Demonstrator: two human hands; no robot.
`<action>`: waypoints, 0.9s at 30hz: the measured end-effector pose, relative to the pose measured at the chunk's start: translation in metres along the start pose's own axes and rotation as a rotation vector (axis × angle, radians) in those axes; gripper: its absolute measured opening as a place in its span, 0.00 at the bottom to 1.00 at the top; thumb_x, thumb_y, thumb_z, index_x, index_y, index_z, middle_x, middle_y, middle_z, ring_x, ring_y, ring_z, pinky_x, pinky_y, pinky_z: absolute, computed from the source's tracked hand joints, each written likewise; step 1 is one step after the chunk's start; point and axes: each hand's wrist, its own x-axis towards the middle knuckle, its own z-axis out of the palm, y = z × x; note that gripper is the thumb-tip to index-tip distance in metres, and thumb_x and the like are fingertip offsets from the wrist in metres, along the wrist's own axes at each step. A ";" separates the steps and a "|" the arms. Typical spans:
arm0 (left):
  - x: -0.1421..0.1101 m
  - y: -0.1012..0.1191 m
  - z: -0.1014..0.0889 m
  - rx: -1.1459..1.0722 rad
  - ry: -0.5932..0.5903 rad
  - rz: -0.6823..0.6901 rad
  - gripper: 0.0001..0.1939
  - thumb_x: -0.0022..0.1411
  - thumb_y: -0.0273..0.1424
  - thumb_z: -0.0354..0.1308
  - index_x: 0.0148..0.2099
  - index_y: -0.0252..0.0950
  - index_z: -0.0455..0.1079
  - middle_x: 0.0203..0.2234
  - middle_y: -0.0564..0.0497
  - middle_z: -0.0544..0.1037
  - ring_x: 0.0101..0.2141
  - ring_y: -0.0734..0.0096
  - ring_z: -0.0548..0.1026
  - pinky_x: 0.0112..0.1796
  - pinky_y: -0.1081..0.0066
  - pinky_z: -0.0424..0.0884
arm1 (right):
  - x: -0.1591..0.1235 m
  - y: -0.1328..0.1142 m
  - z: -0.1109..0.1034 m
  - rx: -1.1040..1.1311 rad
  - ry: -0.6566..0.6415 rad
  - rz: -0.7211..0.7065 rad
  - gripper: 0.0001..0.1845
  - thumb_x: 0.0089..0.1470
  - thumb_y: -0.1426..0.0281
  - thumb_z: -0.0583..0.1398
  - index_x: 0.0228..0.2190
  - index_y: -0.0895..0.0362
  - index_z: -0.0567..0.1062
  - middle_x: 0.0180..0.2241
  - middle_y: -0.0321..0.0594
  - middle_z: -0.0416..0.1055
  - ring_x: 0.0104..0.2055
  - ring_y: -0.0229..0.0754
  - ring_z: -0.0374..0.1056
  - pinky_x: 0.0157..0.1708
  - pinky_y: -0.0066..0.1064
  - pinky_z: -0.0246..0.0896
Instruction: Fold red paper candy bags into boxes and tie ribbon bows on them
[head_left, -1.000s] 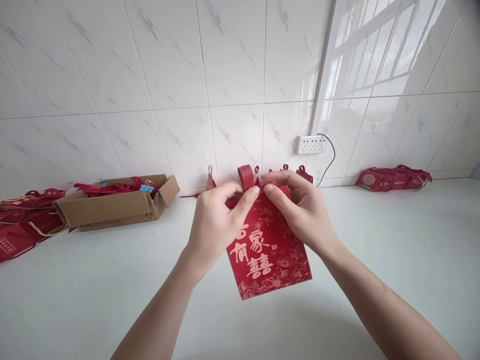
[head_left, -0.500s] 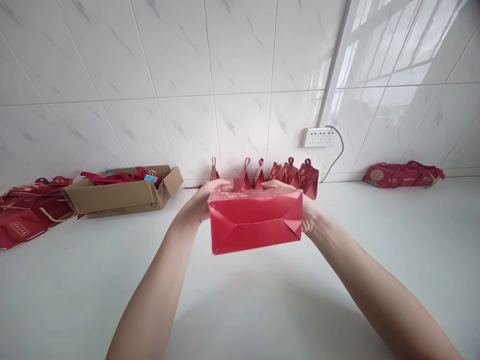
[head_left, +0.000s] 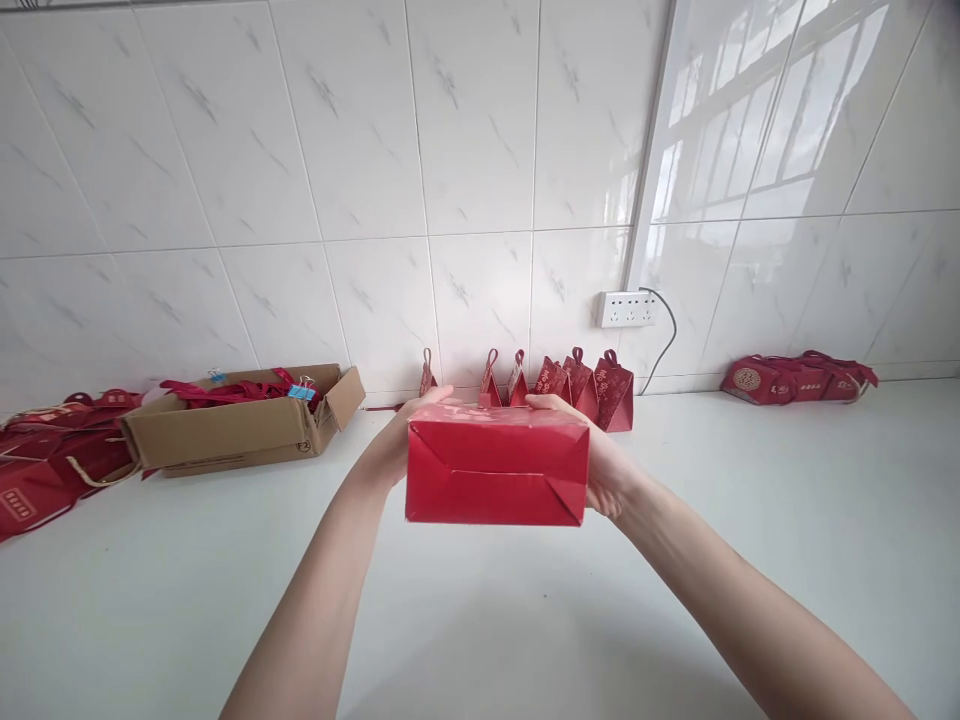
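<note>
A red paper gift box is held up in front of me, its folded rectangular bottom turned toward me. My left hand grips its left side, and my right hand grips the right side. Both thumbs lie along the patterned upper face, while the other fingers are mostly hidden behind the box. Beyond it, several small red boxes with ribbon loops, among them a patterned one, stand in a row against the wall.
An open cardboard carton with red ribbons and blue binder clips stands at the left. Beside it lie red gift boxes with rope handles. Another red package rests at the far right. A power strip with a cable is on the tiled wall.
The view has tilted up slightly, so the background sits lower. The box has leveled out and shifted a little left and down in view, still between both hands.
</note>
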 end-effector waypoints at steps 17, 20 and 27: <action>-0.004 0.004 -0.006 -0.042 -0.230 0.001 0.19 0.55 0.47 0.54 0.39 0.38 0.72 0.33 0.47 0.77 0.28 0.67 0.74 0.25 0.72 0.70 | -0.027 0.007 0.016 -0.717 0.374 -0.665 0.23 0.52 0.48 0.54 0.42 0.50 0.58 0.46 0.41 0.67 0.31 0.41 0.72 0.15 0.25 0.67; -0.005 0.005 -0.003 -0.004 -0.219 0.027 0.19 0.56 0.48 0.52 0.38 0.38 0.71 0.34 0.48 0.77 0.30 0.67 0.74 0.26 0.72 0.69 | -0.029 0.004 0.016 -0.733 0.381 -0.668 0.22 0.53 0.50 0.54 0.43 0.50 0.59 0.45 0.41 0.68 0.34 0.42 0.72 0.17 0.26 0.68; -0.014 0.018 0.001 0.137 0.288 0.444 0.12 0.55 0.41 0.57 0.36 0.38 0.70 0.41 0.49 0.73 0.44 0.63 0.70 0.36 0.71 0.72 | -0.001 0.000 -0.008 -0.924 0.554 -0.857 0.25 0.54 0.55 0.55 0.48 0.52 0.55 0.42 0.42 0.69 0.36 0.44 0.71 0.27 0.33 0.68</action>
